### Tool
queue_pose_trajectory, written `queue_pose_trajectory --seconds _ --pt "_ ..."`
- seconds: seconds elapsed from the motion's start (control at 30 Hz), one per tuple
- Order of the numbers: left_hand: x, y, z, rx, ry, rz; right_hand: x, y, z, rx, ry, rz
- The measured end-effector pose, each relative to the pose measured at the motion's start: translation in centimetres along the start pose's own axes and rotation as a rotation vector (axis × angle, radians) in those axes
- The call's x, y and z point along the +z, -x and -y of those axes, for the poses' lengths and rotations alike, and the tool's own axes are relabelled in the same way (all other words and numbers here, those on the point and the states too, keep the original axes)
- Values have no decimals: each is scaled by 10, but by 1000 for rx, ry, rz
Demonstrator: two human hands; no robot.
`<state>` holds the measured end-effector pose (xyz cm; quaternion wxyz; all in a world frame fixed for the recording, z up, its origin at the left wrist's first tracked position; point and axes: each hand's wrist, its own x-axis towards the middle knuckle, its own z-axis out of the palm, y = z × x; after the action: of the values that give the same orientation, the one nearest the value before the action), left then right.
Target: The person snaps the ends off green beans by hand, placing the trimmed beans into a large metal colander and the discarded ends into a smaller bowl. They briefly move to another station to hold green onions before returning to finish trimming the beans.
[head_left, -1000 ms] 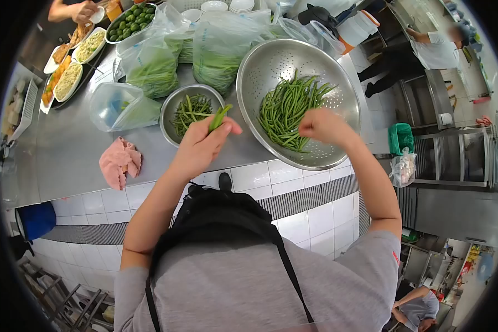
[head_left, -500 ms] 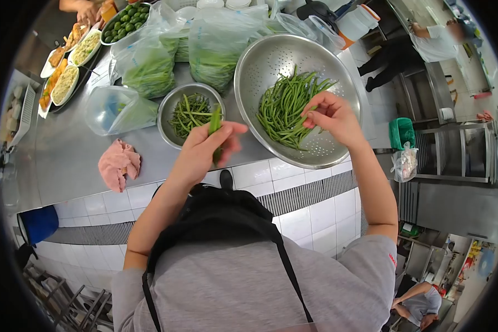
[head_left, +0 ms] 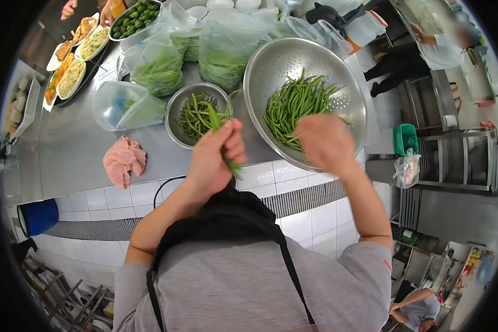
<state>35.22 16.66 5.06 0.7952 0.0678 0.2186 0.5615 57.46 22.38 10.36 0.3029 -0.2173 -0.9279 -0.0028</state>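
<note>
My left hand (head_left: 218,157) is closed around a small bunch of green beans (head_left: 214,117), whose ends stick out above and below the fingers. It is at the near side of a small metal bowl (head_left: 170,113) holding green bean pieces (head_left: 196,116). My right hand (head_left: 326,141) is over the near side of a large perforated metal colander (head_left: 263,63). Motion smears its fingers, so I cannot make out what they hold. Inside the colander lies a heap of long green beans (head_left: 296,102).
Plastic bags of green beans (head_left: 157,72) stand behind the bowl, and a clear bag (head_left: 122,105) lies left of it. A pink cloth (head_left: 124,160) rests near the counter's edge. Filled dishes (head_left: 71,80) and a bowl of small green fruits (head_left: 135,22) are far left. Other people are nearby.
My left hand has moved slightly right and down, its fingers now curled around the beans. My right hand has moved down toward the colander's near rim. The view has shifted slightly.
</note>
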Motion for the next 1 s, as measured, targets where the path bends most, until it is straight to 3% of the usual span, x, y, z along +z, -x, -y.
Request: queue_pose_trajectory --seconds 0.03,0.1,0.13,0.2,0.23,0.3,0.4,0.63,0.83,0.9,0.97,1.0 --pt "-5 2 -5 -12 1 0 -1 7 -15 310 -61 -28" --pt "-12 5 -12 -40 -28 34 -2 27 -50 761 -223 229" --pt "-10 7 -11 -25 -52 8 4 36 -56 766 -216 227" --pt "-7 11 -10 -51 -85 39 13 44 -61 929 -243 693" --pt "-7 13 -10 -72 -119 63 16 44 -60 930 -242 694" --pt "-6 13 -9 -70 -133 68 24 41 -52 923 -26 924" --pt "-8 13 -7 -72 -165 70 41 64 -64 827 -90 919" --pt "-13 15 -11 -49 -184 35 19 65 -62 871 -183 1009" --pt "-11 15 -10 -36 -207 38 8 48 -43 893 48 1065" --pt "-11 15 -15 47 -264 87 -12 34 -44 813 301 684" --pt "-7 16 -19 119 -322 126 -45 7 -35 706 242 472" --pt "1 15 -23 223 -512 124 -55 -5 -29 708 239 471"
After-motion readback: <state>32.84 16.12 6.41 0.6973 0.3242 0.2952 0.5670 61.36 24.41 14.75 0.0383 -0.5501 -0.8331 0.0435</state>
